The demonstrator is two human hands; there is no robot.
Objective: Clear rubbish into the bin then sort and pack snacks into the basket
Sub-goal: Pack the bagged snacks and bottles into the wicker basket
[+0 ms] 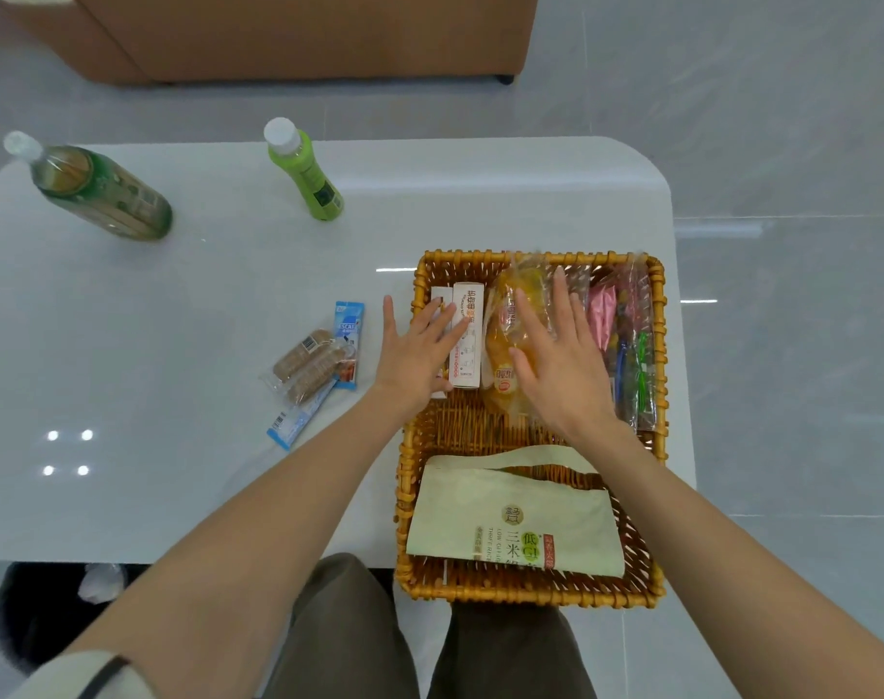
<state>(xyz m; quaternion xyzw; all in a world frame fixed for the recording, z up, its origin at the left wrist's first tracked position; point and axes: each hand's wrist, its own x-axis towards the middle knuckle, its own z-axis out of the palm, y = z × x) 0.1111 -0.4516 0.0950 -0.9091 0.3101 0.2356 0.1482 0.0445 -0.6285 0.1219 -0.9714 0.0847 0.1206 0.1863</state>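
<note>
Wicker basket [408, 446]: I see it standing on the white tabletop [177, 320]; every place below is given from it.
Left hand [419, 350]: reaches over the basket's left rim and lies flat on the white boxes [467, 335] in its far left corner; fingers [429, 320] straight and spread wide, gripping nothing.
Right hand [561, 365]: inside the basket, in its far half, palm down on the yellow bread packet [500, 355]; fingers [563, 295] straight and fanned, pressing rather than holding.
Clear bag [626, 335]: along the basket's right wall, with pink, blue and green pieces inside.
Pale green pouch [515, 517]: lies flat in the basket's near half, apart from both hands.
Biscuit packet [306, 365]: outside, just left of the basket, lying over blue sachets [349, 325].
Green bottle [308, 174]: upright beyond the basket, to its far left.
Tea bottle [102, 189]: upright, farther left again, well apart from the basket.
</note>
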